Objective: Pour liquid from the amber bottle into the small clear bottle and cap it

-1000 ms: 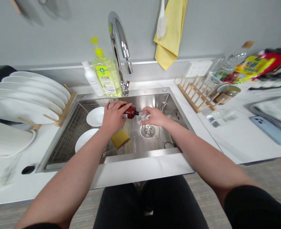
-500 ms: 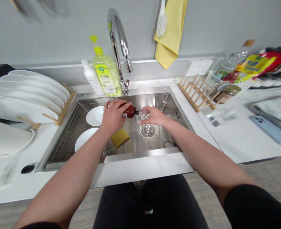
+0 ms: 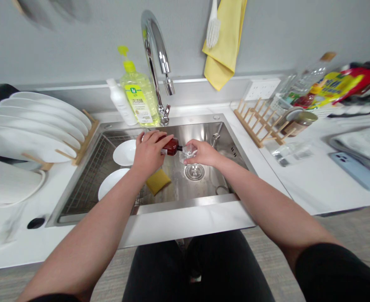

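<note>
Both bare arms reach forward from the person's lower corners, converging over the stainless-steel sink (image 3: 185, 201); forearms angled inward, hands close together, well below the curved chrome faucet (image 3: 153, 54).

Left hand (image 3: 150, 151): palm down, back of hand to camera, wrist roughly straight. Fingers wrapped over a dark red-brown bottle with a black neck (image 3: 171, 147), gripping it; thumb mostly hidden underneath. Bottle lies on its side in the grip, nearly level, neck pointing right.

Right hand (image 3: 202, 152): comes in from the right, fingers pointing left. Thumb and fingers curled part-way, pinching a small clear, transparent container (image 3: 189, 152) between them; far fingers hard to make out. Bottle's neck right at the container's left side; can't tell if the two touch, or whether any liquid is passing.

Bottle and container both held up over the sink basin, container just beyond the round metal drain (image 3: 194, 172). Below left hand, on the basin floor: flat yellow sponge (image 3: 158, 182). Left of the hand: two round white dishes (image 3: 124, 152) on a metal wire rack (image 3: 86, 180), the nearer one partly covered by the left forearm.
</note>
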Tool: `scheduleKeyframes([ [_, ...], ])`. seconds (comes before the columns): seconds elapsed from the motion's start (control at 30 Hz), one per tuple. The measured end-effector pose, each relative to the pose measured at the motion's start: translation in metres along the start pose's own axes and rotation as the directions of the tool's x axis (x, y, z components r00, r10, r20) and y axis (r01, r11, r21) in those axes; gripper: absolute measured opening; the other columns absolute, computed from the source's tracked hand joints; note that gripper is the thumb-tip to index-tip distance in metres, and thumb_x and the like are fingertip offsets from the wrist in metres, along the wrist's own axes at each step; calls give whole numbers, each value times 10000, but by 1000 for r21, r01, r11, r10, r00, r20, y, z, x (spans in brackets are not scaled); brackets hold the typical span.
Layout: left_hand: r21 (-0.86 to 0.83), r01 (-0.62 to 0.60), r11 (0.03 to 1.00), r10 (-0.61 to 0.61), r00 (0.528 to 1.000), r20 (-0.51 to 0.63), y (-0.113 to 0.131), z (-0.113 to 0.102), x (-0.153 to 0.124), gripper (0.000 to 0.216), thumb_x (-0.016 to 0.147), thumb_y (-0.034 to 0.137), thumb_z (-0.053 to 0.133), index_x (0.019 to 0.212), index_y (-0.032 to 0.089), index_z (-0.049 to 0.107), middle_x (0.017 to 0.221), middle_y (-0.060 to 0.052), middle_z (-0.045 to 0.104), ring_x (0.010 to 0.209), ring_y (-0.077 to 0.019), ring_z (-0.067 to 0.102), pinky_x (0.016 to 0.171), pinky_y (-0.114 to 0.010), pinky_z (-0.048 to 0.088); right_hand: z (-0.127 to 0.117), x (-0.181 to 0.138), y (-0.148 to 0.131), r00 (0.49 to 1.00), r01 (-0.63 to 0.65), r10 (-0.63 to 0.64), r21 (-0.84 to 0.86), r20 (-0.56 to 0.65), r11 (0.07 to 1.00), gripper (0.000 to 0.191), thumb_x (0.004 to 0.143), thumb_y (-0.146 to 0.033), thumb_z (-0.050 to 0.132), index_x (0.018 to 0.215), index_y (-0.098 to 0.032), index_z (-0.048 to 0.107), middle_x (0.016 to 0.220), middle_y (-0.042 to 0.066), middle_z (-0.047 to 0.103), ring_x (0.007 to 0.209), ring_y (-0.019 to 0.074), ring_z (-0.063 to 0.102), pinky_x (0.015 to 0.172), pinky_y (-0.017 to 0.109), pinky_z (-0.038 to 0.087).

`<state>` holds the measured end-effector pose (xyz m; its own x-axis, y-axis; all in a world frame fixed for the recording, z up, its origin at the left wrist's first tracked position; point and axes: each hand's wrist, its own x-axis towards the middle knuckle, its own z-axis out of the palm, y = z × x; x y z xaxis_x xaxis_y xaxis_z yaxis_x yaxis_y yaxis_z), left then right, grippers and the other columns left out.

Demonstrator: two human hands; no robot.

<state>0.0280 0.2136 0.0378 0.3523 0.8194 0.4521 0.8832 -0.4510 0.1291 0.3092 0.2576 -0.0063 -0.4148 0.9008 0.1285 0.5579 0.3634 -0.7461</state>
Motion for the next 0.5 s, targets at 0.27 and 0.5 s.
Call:
scheduleKeyframes([
  [0.27, 17, -9, 1000, 9, 1000, -23, 0, 1, -1, 762, 880, 121, 706, 1593, 390, 702, 1618, -65, 712, 1562, -379, 563, 1369, -658, 272, 1, -1, 0, 1000, -6, 6, 19, -12, 1000, 687, 660, -484, 1075, 1219, -246, 754, 1036, 16, 800, 949, 277, 766, 871, 371, 561],
  [0.5, 34, -10, 999, 11, 1000, -27, 1, 0, -1, 735, 901, 127, 695, 1591, 383, 702, 1625, -66, 705, 1564, -375, 555, 1379, -655, 252, 0, -1, -4, 1000, -16, 16, 25, -10, 1000, 696, 654, -484, 1074, 1218, -238, 748, 1037, 19, 801, 952, 274, 765, 870, 367, 557],
])
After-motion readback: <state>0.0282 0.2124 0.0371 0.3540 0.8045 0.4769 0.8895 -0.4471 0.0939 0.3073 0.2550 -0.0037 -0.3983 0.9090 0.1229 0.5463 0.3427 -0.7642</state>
